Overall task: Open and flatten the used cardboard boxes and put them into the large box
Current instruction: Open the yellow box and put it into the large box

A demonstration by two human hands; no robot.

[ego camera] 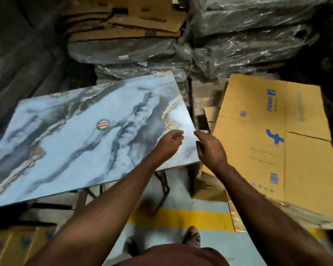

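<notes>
A flattened brown cardboard box (258,150) with blue printed logos lies at the right, tilted over other cardboard beneath it. My left hand (169,143) hovers over the right corner of a blue-grey marble-patterned table top (75,143), fingers loosely curled, holding nothing. My right hand (210,148) hangs just beside it, between the table's edge and the flattened box, fingers relaxed and empty. The two hands are a short gap apart. I cannot make out the walls of a large box under the flattened one.
Several flattened cardboard sheets (123,22) are stacked at the back. Plastic-wrapped bundles (248,39) fill the back right. More printed brown boxes (13,244) sit at the lower left. A floor mat with a yellow stripe (181,217) and my foot (191,237) are below.
</notes>
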